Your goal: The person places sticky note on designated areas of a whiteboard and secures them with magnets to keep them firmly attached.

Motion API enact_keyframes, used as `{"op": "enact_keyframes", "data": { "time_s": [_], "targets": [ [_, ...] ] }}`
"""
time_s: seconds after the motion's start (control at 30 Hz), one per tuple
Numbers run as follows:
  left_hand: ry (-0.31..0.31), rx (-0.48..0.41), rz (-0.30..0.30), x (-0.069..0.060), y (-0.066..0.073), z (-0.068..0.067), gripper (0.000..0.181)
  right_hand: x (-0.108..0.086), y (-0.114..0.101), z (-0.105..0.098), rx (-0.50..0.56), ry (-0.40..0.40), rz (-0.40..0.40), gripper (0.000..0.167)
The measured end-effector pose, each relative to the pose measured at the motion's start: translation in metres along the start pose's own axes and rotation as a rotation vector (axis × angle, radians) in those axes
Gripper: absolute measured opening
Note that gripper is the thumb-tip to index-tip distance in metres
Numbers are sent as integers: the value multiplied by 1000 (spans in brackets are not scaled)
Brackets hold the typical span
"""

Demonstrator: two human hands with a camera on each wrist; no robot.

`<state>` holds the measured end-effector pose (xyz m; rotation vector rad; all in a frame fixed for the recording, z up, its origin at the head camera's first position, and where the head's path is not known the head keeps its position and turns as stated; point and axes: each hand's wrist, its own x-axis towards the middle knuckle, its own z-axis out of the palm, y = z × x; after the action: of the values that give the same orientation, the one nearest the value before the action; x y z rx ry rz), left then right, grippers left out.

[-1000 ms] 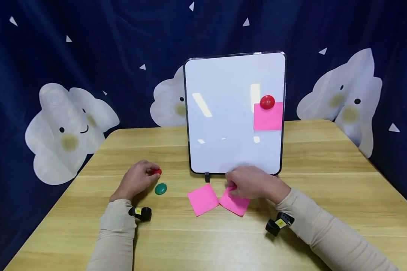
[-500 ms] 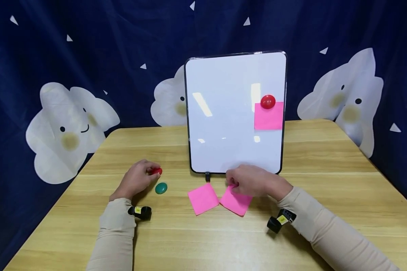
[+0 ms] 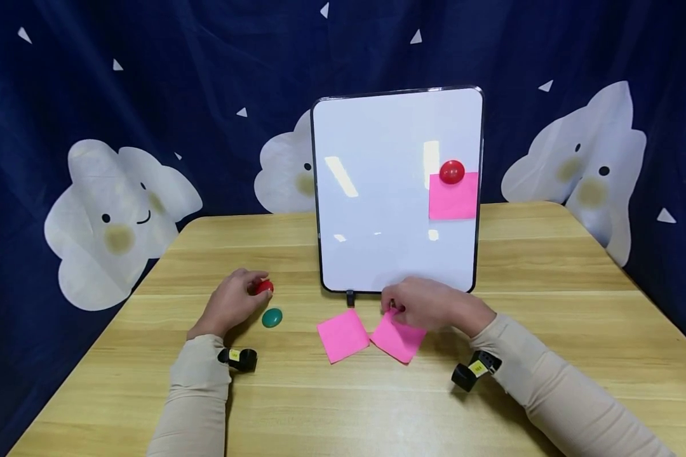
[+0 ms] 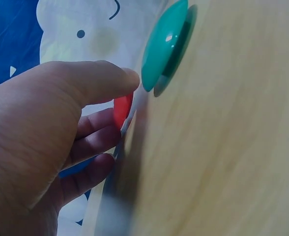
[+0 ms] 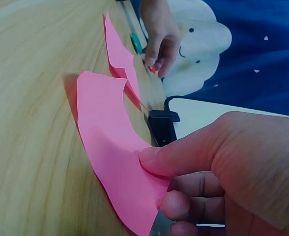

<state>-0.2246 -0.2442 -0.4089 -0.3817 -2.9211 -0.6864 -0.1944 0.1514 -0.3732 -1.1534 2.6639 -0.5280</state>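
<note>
My left hand (image 3: 231, 303) pinches a red round magnet (image 3: 265, 287) at the table's left side, thumb and fingers on either side of it. Just nearer to me lies a green round magnet (image 4: 165, 44), apart from the thumb. My right hand (image 3: 425, 303) grips the far edge of a pink sticky note (image 5: 110, 118), which bends upward in the right wrist view. Its near part hangs low by the tabletop. A second pink sticky note (image 3: 343, 336) lies to its left, their corners close together.
Behind the right hand stands a whiteboard (image 3: 377, 190) with a black frame and a small black foot (image 3: 351, 298). Another red magnet (image 3: 452, 172) holds a pink note (image 3: 453, 202) at its right edge. A dark blue curtain (image 3: 206, 51) hangs behind the wooden table (image 3: 331, 406).
The pink note's far edge has risen slightly with my right hand, which shifted a little to the right. My left hand stays almost still at the red magnet.
</note>
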Motion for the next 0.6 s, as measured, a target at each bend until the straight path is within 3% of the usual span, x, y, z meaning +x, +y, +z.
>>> {"op": "enact_keyframes", "data": {
  "time_s": [0.6],
  "targets": [
    [7,-12,2,1,1,1,44,0,1,-2,2,24,-2,15]
  ]
}}
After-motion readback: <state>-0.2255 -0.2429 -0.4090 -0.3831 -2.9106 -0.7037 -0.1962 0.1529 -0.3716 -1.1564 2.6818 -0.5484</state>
